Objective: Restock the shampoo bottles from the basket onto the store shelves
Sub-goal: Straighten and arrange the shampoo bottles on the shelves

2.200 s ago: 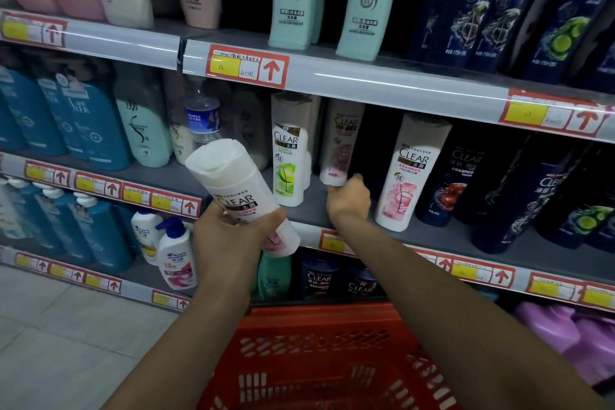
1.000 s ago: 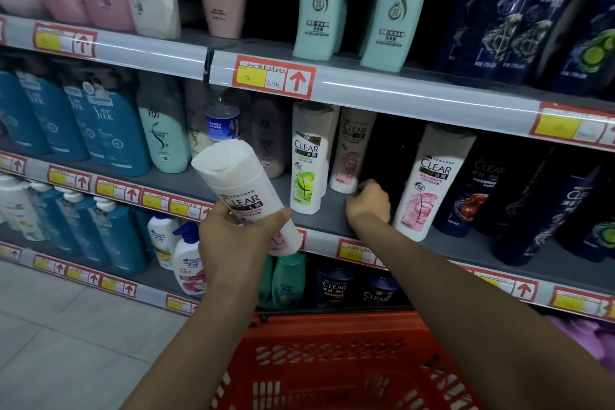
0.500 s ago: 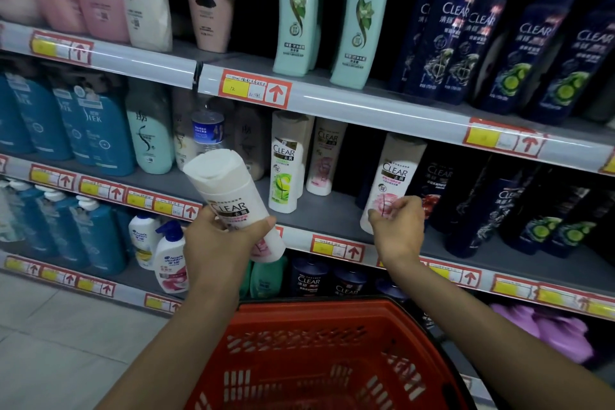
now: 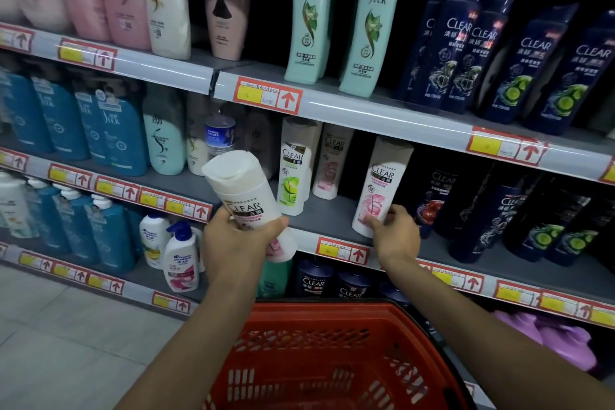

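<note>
Left hand [image 4: 233,243] grips a tilted white bottle [image 4: 243,190] above the basket [image 4: 332,313]. Right hand [image 4: 396,236] holds a pink-label bottle [image 4: 382,183] on the shelf [image 4: 329,216].

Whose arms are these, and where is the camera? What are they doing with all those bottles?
No machine here: these are a person's two bare arms. The camera sits on their head and looks down, so you see what they see. The left hand holds a white CLEAR bottle, tilted. The right hand grips the bottom of a pink-label bottle that stands on the grey shelf among other shampoos. Below is a red basket.
</note>
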`<state>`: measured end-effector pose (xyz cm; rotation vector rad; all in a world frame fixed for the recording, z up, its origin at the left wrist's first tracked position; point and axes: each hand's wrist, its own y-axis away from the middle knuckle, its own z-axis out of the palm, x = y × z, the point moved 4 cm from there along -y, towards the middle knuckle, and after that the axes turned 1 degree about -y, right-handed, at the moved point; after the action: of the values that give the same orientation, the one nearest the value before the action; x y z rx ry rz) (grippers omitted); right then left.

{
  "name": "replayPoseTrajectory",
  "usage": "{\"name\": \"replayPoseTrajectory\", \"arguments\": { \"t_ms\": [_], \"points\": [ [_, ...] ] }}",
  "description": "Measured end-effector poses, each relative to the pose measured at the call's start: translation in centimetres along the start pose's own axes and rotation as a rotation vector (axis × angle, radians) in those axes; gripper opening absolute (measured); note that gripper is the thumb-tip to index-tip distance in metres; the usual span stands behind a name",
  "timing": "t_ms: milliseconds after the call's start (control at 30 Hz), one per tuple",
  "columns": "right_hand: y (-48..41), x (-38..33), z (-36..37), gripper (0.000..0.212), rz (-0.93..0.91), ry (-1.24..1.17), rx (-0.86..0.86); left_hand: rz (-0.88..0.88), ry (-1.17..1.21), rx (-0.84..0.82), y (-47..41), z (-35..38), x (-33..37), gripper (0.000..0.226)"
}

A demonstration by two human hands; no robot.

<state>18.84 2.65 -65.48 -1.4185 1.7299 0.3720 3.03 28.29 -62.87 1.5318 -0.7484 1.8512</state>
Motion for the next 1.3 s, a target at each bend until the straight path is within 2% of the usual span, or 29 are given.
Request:
{"name": "replayPoseTrajectory", "arguments": {
  "t_ms": [267, 567, 1067, 1300],
  "points": [
    [0.6, -3.9, 4.1, 0.032, -0.129, 0.059, -0.091, 0.011, 0.003, 0.026, -0.5, -0.9, -0.1, 0.045],
    [-0.6, -6.5, 7.6, 0.032, -0.165, 0.271, -0.123, 0.009, -0.028, 0.047, -1.5, -1.5, -0.4, 0.041],
    [-1.8, -7.2, 9.1, 0.031, -0.186, 0.308, -0.152, -0.01, -0.053, 0.051, -1.8, -0.5, -0.6, 0.048],
    [-2.0, -7.2, 9.1, 0.031, -0.178, 0.298, -0.173, 0.027, -0.162, 0.013, -1.2, 0.8, -0.4, 0.049]
  ]
}}
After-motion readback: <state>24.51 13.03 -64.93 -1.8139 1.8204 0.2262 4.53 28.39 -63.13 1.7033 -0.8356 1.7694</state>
